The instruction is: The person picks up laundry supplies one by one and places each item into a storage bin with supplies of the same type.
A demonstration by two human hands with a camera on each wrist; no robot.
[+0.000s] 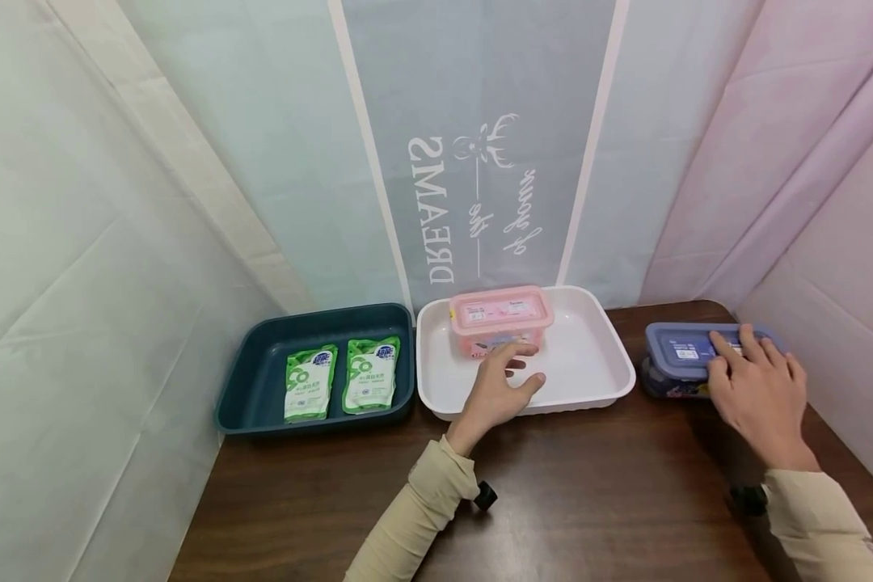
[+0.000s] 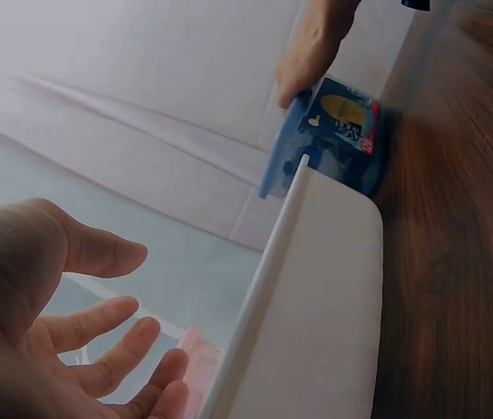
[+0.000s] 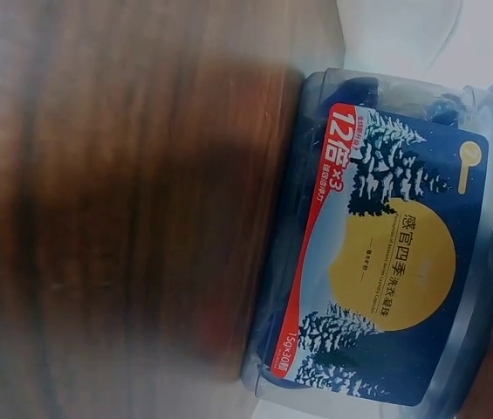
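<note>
A blue-lidded tub of laundry capsules stands on the table at the right. My right hand is over its lid, fingers reaching across the top and thumb at the near edge; the right wrist view shows the tub's label close up. My left hand hovers over the front of the white tray, its fingers loosely bent and nothing between them. Behind that hand, a pink-lidded tub sits in the tray's back left part. The left wrist view shows the left hand beside the tray wall.
To the left, a dark teal tray holds two green-and-white pouches lying side by side. It touches or nearly touches the white tray. Printed cloth hangs behind the brown wooden table, with pale cloth walls at both sides.
</note>
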